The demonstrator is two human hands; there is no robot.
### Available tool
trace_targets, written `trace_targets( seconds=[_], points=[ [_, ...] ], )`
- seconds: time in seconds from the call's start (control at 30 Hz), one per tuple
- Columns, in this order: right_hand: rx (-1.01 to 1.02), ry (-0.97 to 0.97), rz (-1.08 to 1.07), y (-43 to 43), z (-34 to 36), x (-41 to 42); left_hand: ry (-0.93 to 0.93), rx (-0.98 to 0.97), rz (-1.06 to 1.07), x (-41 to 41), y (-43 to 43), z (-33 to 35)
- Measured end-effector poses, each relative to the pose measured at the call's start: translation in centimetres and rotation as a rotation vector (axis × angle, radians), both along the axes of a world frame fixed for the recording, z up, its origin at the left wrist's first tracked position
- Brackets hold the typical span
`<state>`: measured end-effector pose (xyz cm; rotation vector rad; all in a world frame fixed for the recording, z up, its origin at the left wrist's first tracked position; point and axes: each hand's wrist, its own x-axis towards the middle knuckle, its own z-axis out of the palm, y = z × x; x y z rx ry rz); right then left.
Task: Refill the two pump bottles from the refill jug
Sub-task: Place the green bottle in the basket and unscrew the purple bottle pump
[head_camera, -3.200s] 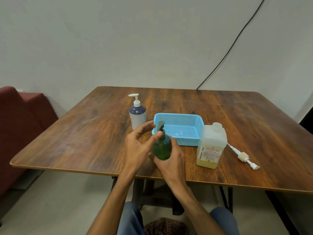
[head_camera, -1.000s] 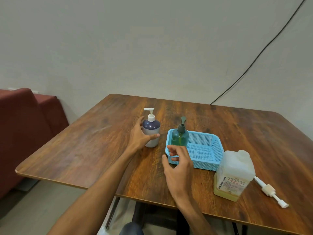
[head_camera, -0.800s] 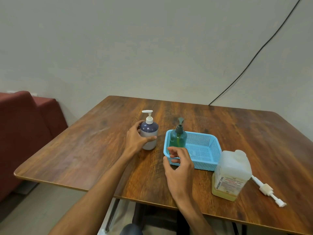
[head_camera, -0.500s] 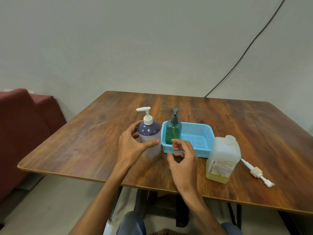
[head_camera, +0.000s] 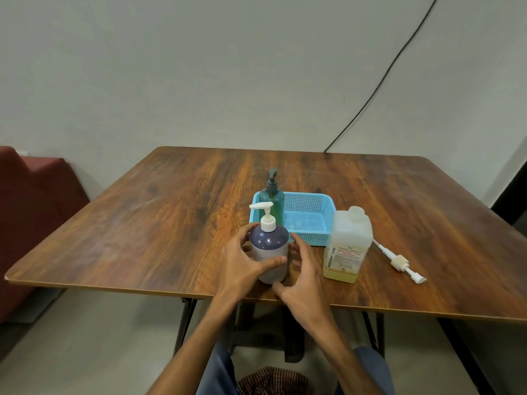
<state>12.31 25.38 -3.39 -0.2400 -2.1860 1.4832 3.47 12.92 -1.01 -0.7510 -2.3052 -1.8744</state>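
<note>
Purple pump bottle [head_camera: 269, 252] upright, spout [head_camera: 257, 206] leftward

Bare forearms [head_camera: 196, 340] w/ blue jeans [head_camera: 218, 374] on legs.

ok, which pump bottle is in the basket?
The green bottle with the dark pump, at the left end of the blue basket. The purple bottle, white pump, is outside it, gripped by the left hand.
</note>
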Motion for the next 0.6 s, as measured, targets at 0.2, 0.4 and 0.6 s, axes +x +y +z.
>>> trace_targets(
  seconds=[0.2, 0.4, 0.6],
  points=[
    [0.011, -0.006, -0.032, -0.4, -0.9, -1.4, -0.039, 0.029, -0.014, 0.8, 0.5, 0.0],
    [-0.019, 0.034, -0.085, -0.5, -1.0, -2.0, -0.044, 0.018, -0.054, 1.3, 0.5, 0.3],
    [0.013, 0.041, -0.111, -0.6, -1.1, -1.9, -0.012, 0.118, -0.011, 1.8, 0.7, 1.9]
  ],
)
